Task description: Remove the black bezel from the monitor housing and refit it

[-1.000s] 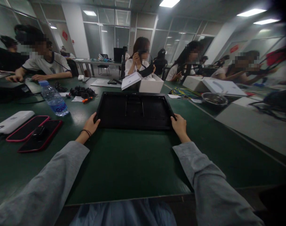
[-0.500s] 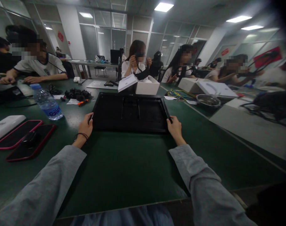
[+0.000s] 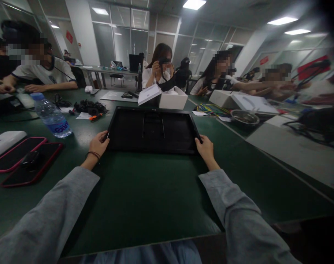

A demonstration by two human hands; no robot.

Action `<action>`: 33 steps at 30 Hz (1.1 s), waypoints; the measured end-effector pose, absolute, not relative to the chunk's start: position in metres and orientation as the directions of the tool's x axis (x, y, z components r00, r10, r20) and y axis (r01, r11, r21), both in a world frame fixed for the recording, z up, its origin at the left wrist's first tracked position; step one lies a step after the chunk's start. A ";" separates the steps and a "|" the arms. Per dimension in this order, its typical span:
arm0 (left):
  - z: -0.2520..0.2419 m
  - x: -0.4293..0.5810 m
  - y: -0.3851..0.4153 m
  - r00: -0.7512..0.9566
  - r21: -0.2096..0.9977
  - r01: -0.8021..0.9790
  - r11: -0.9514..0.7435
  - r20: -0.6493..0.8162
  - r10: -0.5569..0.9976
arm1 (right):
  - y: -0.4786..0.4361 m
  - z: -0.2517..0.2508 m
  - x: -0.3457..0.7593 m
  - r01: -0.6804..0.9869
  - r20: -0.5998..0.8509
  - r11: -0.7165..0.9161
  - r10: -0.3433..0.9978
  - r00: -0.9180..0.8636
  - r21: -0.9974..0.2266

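A wide black rectangular frame with a raised rim lies on the green table, with a smaller rectangular outline at its middle. My left hand grips its left edge, thumb on top, with a dark band round the wrist. Around its right edge my right hand is closed, thumb on the rim. The fingertips under both edges are hidden.
At the left are a water bottle, two phones, a white case and black cables. Beyond the frame stands an open white box. A metal bowl is at the right. Several people sit around.
Both hands keep their hold on the black frame, which has hardly moved. The view has shifted slightly. Across the table, a person has lowered one hand from a dark object near the face.
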State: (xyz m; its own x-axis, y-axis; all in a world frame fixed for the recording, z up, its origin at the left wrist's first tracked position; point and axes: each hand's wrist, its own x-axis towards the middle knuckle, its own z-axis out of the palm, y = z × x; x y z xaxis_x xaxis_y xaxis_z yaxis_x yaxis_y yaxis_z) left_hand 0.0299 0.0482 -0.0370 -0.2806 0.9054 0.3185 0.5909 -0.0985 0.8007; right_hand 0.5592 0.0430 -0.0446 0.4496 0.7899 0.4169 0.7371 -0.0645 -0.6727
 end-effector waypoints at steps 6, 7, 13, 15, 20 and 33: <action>-0.029 0.019 0.046 -0.369 0.793 0.609 0.015 0.267 0.890 | 0.047 -0.049 0.558 0.737 0.433 0.001 0.810 0.396 -0.676; -0.027 0.016 0.045 -0.378 0.766 0.642 0.038 0.273 0.884 | 0.048 -0.050 0.557 0.739 0.431 0.007 0.816 0.385 -0.674; -0.028 -0.002 0.045 -0.405 0.686 0.718 0.119 0.272 0.873 | 0.053 -0.055 0.554 0.736 0.419 0.049 0.847 0.328 -0.676; -0.032 -0.006 0.048 -0.395 0.667 0.737 0.113 0.289 0.872 | 0.054 -0.057 0.554 0.723 0.413 0.059 0.852 0.322 -0.688; -0.036 -0.005 0.049 -0.326 0.577 0.813 0.075 0.345 0.880 | 0.057 -0.057 0.552 0.709 0.394 0.057 0.861 0.321 -0.703; -0.027 0.009 0.046 -0.324 0.453 0.870 0.197 0.221 0.920 | 0.058 -0.055 0.539 0.746 0.460 0.037 0.807 0.370 -0.665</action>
